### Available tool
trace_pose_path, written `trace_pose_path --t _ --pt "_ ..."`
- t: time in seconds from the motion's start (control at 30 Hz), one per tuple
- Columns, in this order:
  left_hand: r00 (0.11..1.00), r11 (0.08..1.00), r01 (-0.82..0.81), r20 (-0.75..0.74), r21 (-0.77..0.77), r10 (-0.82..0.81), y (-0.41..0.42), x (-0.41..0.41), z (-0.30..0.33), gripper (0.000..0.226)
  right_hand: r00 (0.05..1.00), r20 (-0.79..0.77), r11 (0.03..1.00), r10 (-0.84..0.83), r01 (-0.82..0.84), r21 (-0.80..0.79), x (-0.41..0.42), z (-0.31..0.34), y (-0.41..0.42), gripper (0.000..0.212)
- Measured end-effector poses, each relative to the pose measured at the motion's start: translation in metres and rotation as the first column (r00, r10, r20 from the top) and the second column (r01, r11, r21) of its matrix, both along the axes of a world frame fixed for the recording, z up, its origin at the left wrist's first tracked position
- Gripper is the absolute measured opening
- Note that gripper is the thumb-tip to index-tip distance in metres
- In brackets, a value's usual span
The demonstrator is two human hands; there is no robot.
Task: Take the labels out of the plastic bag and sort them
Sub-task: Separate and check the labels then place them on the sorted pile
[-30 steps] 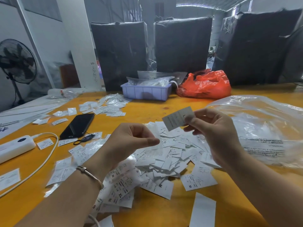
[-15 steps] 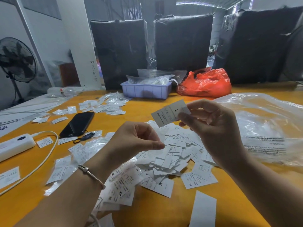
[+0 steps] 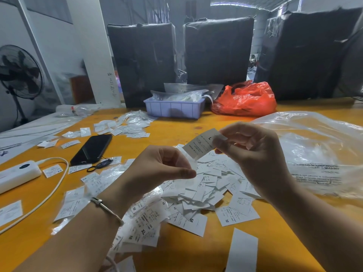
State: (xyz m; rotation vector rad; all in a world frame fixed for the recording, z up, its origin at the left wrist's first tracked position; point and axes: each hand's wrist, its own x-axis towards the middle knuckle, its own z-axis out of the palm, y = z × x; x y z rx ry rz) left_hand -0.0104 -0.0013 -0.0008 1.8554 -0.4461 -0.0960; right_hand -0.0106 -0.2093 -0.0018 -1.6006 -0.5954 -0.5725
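My right hand [image 3: 253, 154] pinches a white label marked L [image 3: 202, 143] by its upper right corner, above the table. My left hand [image 3: 159, 167] hovers just below and left of it, fingers curled and thumb pointing at the label's lower edge. I cannot make out whether it holds something thin and clear. Under both hands lies a heap of white labels [image 3: 204, 189] printed M, S and XL. The big clear plastic bag [image 3: 314, 150] lies crumpled on the right of the orange table [image 3: 176, 250].
A black phone [image 3: 92, 149] and a white power bank with cable [image 3: 18, 174] lie at left among labels in clear sleeves [image 3: 125, 126]. A lilac tray [image 3: 174, 108] and a red bag [image 3: 245, 101] sit at the back. A blank strip [image 3: 243, 252] lies in front.
My right hand has brought the label leftward, closer to my left hand, and turned it so the printed L side shows. My left hand has stayed almost still.
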Motion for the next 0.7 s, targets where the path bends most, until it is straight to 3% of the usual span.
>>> trace_pose_path --t 0.27,0.7 --pt "1.000 1.000 0.000 -0.007 0.021 0.000 0.0006 0.0011 -0.0011 0.022 0.998 -0.028 0.982 0.061 -0.055 0.180 -0.0026 0.0080 -0.0032 0.007" --pt "1.000 1.000 0.007 -0.009 -0.004 -0.007 0.0007 0.0002 -0.0006 0.018 0.999 0.035 1.000 -0.009 0.010 -0.026 -0.0051 0.0036 -0.0005 0.007"
